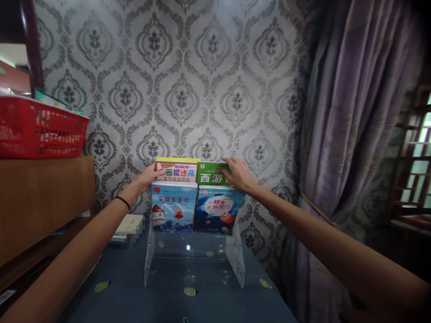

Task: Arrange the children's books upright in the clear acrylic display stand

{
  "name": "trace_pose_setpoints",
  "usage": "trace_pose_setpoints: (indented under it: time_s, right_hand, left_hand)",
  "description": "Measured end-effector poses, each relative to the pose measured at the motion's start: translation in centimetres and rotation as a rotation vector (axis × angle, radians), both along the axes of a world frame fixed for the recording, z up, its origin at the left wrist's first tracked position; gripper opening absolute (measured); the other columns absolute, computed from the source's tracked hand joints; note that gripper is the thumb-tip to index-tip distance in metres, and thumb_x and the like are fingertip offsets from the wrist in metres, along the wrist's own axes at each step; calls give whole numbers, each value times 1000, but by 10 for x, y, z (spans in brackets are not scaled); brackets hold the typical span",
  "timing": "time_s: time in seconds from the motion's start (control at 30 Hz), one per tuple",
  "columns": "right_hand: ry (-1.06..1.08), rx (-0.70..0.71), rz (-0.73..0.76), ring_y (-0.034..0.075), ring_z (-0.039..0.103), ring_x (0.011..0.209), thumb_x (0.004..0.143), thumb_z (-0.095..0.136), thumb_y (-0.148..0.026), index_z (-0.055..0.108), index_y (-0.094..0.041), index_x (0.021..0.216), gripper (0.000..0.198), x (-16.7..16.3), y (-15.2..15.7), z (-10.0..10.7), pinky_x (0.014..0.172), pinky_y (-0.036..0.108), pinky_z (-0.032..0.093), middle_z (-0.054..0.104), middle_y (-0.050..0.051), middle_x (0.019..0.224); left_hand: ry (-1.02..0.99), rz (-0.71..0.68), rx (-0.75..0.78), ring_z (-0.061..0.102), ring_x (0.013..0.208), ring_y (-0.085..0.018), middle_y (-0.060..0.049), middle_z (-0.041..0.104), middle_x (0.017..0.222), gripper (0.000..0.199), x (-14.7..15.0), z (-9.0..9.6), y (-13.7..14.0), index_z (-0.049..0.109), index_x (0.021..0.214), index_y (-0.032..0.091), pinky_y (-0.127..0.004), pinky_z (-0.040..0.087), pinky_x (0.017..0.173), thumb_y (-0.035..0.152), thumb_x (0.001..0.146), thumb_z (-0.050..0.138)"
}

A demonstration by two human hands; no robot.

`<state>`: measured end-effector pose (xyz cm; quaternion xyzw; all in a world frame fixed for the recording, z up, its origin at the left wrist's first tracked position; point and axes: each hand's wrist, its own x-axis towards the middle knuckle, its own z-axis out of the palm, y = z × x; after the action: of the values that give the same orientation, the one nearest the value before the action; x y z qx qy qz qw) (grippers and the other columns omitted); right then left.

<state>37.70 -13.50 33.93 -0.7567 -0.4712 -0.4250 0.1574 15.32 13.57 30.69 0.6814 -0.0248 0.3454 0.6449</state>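
Observation:
A clear acrylic book stand (188, 246) stands on the table, holding books upright in tiers. On its back tier are a pink-bordered picture book (180, 172), with a yellow edge behind it, and a green book (211, 175). In front of them stand a light blue storybook (173, 208) and a dark blue storybook (218, 211). My left hand (147, 177) is closed on the left edge of the pink-bordered book, its fingers partly hidden. Around the upper right corner of the green book, my right hand (240, 174) is closed, covering part of the title.
A dark blue cloth with yellow pineapple prints covers the table (161, 300). More books (129, 224) lie at its left back. A red plastic basket (43, 128) sits on a wooden cabinet (47, 202). Patterned wallpaper (208, 89) stands behind, with a purple-grey curtain (343, 112) at right.

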Motion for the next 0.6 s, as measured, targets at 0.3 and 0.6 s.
trace_pose_setpoints:
  time_s: [0.3, 0.6]
  right_hand:
    - [69, 243, 93, 35, 57, 114, 86, 47, -26, 53, -11, 133, 50, 26, -14, -13, 99, 48, 45, 63, 20, 123]
    - [101, 238, 41, 33, 57, 119, 90, 47, -29, 56, -11, 131, 45, 16, -12, -14, 99, 46, 46, 61, 20, 128]
  left_hand:
    - [4, -2, -9, 73, 98, -28, -13, 76, 109, 55, -8, 0, -2, 67, 113, 13, -39, 57, 92, 23, 64, 87]
    - [45, 27, 34, 70, 108, -29, -11, 76, 112, 51, -7, 2, -5, 69, 109, 15, -41, 52, 101, 24, 62, 87]
